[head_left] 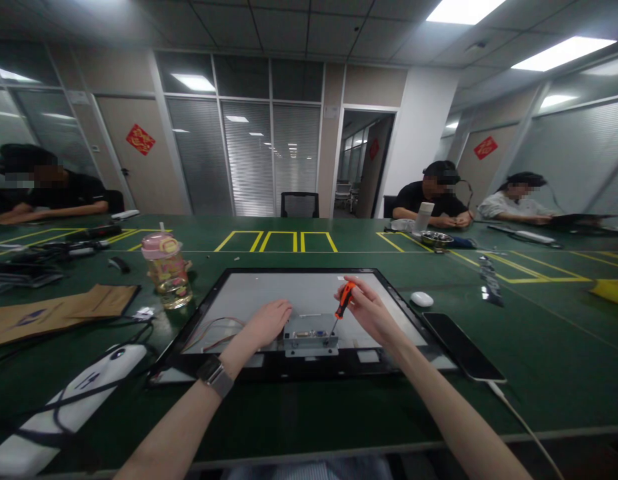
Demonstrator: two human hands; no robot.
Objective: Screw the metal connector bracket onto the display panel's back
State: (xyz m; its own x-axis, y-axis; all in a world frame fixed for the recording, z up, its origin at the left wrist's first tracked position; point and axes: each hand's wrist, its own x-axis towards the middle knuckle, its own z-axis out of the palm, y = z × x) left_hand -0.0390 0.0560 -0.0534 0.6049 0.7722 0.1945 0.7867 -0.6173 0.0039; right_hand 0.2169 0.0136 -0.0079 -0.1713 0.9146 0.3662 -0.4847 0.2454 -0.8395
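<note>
A flat display panel (239, 293) with a black frame lies on the green table in front of me. At its near edge sits a metal bracket (309, 343) with a board and connector ports. My right hand (366, 303) grips an orange-and-black screwdriver (345, 300), its shaft slanting down to the right end of the bracket. My left hand (271, 323) rests against the bracket's left side, fingers together; its fingertips are partly hidden, so a grip cannot be made out. Thin wires (213, 327) lie on the panel left of that hand.
To the left stand a pink-lidded bottle (167, 273), a brown paper bag (59, 313) and a white power strip (83, 393) with black cables. At right lie a white mouse (421, 299) and a phone (461, 343) with a cable. Several people sit across the table.
</note>
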